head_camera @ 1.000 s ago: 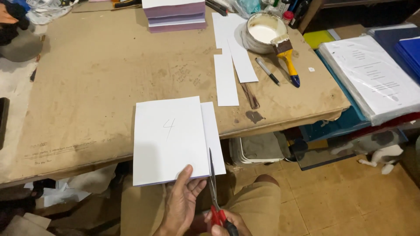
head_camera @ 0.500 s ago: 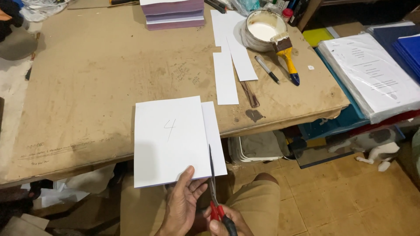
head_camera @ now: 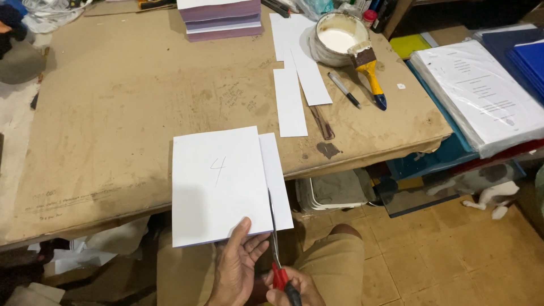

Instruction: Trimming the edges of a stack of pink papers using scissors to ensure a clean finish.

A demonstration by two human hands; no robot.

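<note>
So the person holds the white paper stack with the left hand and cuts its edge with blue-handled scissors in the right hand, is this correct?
Not quite: the scissors have red and black handles, not blue, as the head view shows. The rest holds: the left hand holds the white paper stack, and the right hand cuts along its edge.

Below the cardboard-topped table (head_camera: 113, 130), the person's bare left hand (head_camera: 238, 272) and right hand (head_camera: 292, 288) show, sleeveless, above khaki shorts (head_camera: 328, 266).
</note>
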